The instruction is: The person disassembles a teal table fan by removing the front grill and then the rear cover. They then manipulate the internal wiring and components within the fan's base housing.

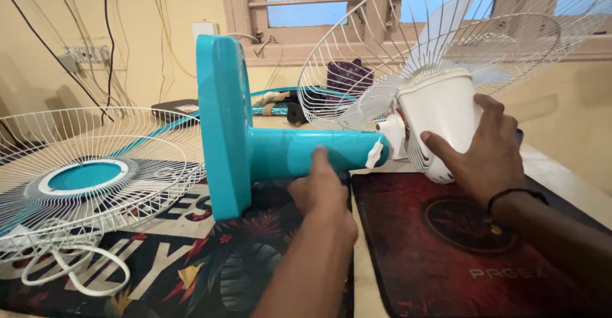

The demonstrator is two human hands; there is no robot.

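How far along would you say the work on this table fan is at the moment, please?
Done: the front grille lies detached on the table. In hand: the left hand grips the teal stand, tipped on its side, while the right hand holds the white motor housing. Left: the blades and rear grille remain mounted.

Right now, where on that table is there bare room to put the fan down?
The dark red mat, between the left hand and the right hand, lies bare. A pale table strip runs past its right edge. The left side is crowded by the front grille, its white cord and the teal base.
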